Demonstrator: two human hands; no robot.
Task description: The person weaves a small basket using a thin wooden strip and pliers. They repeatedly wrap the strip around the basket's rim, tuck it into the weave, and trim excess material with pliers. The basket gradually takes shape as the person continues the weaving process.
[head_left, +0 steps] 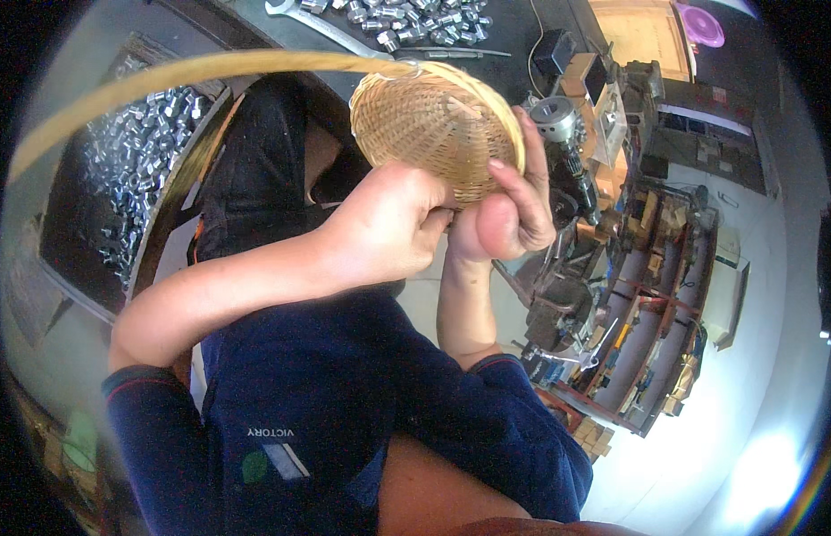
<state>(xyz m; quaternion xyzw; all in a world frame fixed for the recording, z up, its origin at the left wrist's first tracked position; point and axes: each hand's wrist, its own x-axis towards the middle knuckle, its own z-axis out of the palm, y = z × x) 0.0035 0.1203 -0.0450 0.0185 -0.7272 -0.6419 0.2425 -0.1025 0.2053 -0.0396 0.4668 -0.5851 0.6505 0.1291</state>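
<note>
holding: a woven basket (442, 116), upper centre of the frame, tilted, between both hands.
left hand (380, 219): fingers folded in at the basket's lower edge, looks to be pinching it; exact contact hidden.
right hand (518, 201): fingers curled round the basket's right side, one fingertip on the weave, others along the rim; gripping, not spread flat.
long strip (210, 67): pale, flat, runs from the basket's upper rim out to the left edge of the frame; outer stretch not held by either hand.
thin loop (413, 71): shiny, at the rim where the strip meets it; material can't be told.
basket progress: weave on the facing side looks closed, so body probably done.
strip progress: looks unfinished; long end not laid in around the rim. probably left: settling or securing it. underside not shown, so can't tell more.
shirt (317, 357) print: dark blue, one pale word upside down on the chest plus a pale-and-green emblem (271, 463), lower left of the frame; not copied.
other writing: none readable; marks on the shelves (652, 295) side too small.
surface (272, 13): wrench (330, 31) and metal fittings (415, 20), top of the frame.
tray (71, 214): more fittings, upper left of the frame.
</note>
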